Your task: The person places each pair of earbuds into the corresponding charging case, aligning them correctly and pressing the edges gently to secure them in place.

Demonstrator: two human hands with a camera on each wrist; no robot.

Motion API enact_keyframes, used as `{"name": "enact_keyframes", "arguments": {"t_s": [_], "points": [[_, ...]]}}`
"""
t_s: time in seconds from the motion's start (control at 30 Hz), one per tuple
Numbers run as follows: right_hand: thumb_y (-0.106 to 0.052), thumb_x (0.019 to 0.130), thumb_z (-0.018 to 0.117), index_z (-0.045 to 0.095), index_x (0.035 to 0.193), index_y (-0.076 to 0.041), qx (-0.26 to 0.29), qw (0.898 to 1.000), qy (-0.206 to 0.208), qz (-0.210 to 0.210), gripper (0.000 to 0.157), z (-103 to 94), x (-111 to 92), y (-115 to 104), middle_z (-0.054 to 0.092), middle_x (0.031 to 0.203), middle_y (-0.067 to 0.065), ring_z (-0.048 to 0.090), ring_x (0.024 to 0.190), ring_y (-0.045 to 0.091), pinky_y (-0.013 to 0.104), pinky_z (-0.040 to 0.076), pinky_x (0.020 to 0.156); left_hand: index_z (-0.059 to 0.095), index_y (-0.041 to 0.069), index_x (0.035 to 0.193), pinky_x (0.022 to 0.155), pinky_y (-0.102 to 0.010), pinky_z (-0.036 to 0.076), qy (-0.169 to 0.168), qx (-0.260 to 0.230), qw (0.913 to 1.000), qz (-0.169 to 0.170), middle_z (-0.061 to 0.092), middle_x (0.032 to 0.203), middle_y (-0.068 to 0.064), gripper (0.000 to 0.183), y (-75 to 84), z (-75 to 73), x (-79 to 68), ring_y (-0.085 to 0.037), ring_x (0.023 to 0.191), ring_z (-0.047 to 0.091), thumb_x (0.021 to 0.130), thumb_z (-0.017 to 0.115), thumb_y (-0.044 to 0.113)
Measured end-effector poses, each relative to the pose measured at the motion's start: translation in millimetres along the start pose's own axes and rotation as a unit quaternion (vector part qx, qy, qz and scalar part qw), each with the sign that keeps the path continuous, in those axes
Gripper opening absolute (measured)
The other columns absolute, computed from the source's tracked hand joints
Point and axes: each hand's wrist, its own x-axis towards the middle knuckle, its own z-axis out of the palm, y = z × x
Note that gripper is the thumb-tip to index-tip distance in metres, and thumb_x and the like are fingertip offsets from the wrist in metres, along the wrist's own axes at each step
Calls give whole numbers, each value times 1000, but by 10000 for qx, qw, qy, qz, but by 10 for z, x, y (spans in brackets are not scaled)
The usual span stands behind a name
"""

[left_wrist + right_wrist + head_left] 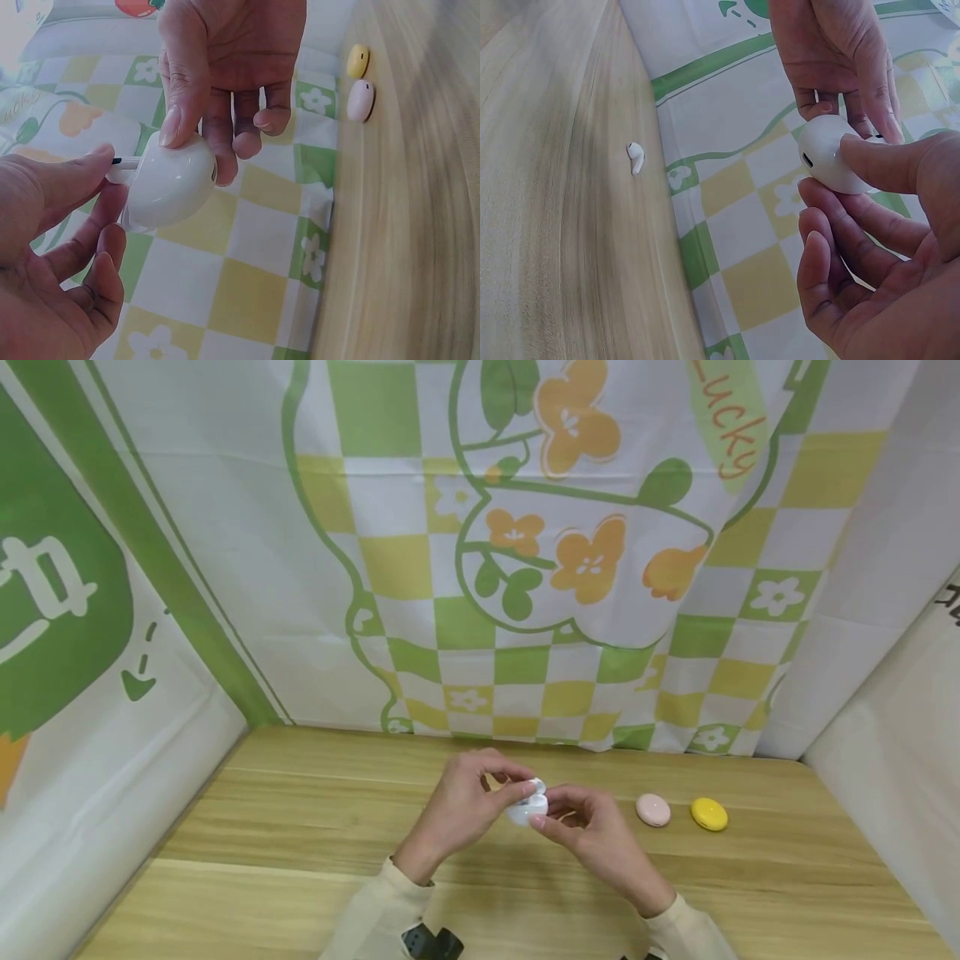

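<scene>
A white earbud case (pixel 528 813) is held up above the table with its lid open. My right hand (pixel 600 835) grips the case body, thumb on one face and fingers on the other. At the open side, my left hand (pixel 463 802) pinches a white earbud (pixel 132 163) between thumb and fingertips; its stem shows beside the case in the left wrist view. How far the earbud sits inside the case cannot be seen. A second white earbud (pixel 635 157) lies on the wooden table in the right wrist view, out of sight in the head view.
On the wooden table (pixel 300 827), a pale pink round case (pixel 653 810) and a yellow round case (pixel 708 814) lie side by side, to the right of my right hand. A patterned green, yellow and white cloth (pixel 465 668) hangs along the table's back edge.
</scene>
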Motion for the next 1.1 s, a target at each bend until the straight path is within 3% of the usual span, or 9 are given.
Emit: {"name": "enact_keyframes", "arguments": {"t_s": [0.8,1.1], "points": [[-15,93,76,72,113,0,-15,10000,-39,-14,25,-9,-4,-23,72,98,10,67,90,20,30,55,77,81,15,102,71,-30,45,-136,375,9991,169,68,90,12,11,30,-10,-7,-9,83,55,93,76,20],[-11,91,77,71,112,4,79,9998,163,56,26,-48,-29,-4,72,97,11,67,88,18,28,55,77,79,17,106,77,-35,49,133,256,9996,67,70,94,10,13,-58,-154,-36,-10,86,59,94,74,20]]}}
